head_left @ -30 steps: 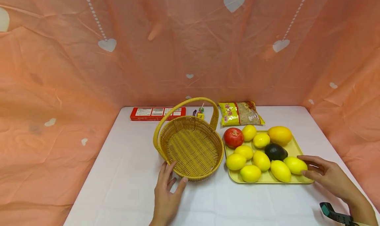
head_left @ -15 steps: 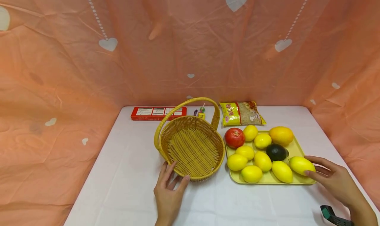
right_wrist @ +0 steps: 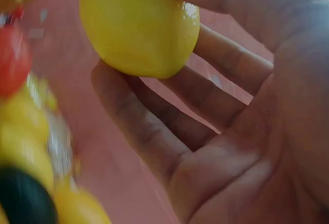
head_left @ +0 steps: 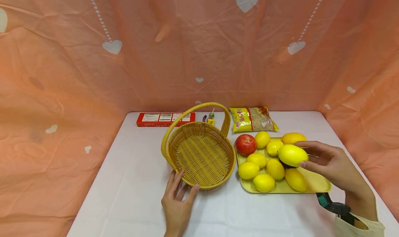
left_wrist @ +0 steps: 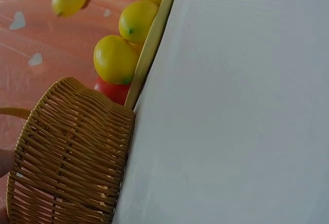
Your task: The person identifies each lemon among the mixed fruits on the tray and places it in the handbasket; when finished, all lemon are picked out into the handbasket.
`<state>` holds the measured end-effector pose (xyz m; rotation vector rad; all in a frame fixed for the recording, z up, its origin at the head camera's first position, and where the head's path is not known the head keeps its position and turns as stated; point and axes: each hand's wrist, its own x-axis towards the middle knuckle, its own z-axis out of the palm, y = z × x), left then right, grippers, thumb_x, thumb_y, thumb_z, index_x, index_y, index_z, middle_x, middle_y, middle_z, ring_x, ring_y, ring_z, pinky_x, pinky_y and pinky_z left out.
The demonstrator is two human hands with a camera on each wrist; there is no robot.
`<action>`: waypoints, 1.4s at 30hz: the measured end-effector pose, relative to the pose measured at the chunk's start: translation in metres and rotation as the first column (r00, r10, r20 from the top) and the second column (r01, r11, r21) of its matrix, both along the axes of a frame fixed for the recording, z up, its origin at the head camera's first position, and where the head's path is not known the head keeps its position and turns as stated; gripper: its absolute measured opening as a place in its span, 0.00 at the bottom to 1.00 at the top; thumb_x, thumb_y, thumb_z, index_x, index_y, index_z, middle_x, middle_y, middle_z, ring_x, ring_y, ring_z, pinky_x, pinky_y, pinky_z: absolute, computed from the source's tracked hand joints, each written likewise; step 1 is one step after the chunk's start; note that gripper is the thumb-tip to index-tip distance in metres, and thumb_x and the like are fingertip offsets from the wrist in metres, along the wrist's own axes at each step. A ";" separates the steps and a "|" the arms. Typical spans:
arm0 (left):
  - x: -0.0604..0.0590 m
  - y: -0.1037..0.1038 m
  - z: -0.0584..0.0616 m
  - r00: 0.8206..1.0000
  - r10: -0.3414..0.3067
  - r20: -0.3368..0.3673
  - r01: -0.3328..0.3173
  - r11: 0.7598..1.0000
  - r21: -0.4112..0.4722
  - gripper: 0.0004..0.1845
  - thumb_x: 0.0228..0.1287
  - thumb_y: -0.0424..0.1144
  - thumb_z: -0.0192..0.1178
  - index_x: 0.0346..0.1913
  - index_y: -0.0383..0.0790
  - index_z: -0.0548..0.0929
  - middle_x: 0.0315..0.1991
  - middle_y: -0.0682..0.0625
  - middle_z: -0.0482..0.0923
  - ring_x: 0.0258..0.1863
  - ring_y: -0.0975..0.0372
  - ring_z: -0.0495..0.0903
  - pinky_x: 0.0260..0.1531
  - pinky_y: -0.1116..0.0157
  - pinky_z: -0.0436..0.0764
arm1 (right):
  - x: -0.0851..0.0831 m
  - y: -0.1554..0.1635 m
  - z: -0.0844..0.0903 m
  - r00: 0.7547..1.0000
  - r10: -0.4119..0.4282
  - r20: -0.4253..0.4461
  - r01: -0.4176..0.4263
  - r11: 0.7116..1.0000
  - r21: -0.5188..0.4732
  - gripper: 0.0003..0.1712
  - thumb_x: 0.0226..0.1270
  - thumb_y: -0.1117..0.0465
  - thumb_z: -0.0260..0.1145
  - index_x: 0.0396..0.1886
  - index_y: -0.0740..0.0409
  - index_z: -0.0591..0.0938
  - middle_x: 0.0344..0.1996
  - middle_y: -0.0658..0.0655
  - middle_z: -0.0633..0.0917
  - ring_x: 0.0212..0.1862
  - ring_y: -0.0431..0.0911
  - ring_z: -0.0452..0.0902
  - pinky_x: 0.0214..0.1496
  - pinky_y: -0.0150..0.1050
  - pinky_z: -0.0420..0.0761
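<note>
Over flat yellow tray (head_left: 318, 181), right hand (head_left: 333, 164) pinches oval yellow lemon (head_left: 293, 155); relaxed left hand (head_left: 177, 206) touches round golden-brown wicker basket (head_left: 202, 157). Firm pinch, higher lift should clear dark oval avocado (right_wrist: 23, 198).

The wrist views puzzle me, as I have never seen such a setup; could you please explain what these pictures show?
There is no machine here: a person works bare-handed. The head view comes from a camera worn on the head, looking forward and down; each wrist view comes from a camera worn on that wrist. The right hand holds a lemon above a tray of fruit; the left hand touches a basket. Farther back on the table lie a red box and a yellow packet.
</note>
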<state>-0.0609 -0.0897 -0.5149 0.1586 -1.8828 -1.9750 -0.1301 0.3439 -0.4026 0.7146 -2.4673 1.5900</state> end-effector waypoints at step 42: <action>-0.001 0.002 -0.002 1.000 0.016 -0.024 -0.016 1.000 0.002 0.37 0.61 0.23 0.79 0.74 0.26 0.78 0.83 0.27 0.58 0.78 0.36 0.68 0.63 0.68 0.85 | -0.045 -0.236 -0.032 0.905 0.373 0.203 -0.405 0.903 0.147 0.27 0.70 0.58 0.81 0.67 0.55 0.88 0.63 0.59 0.90 0.63 0.57 0.88 0.69 0.53 0.89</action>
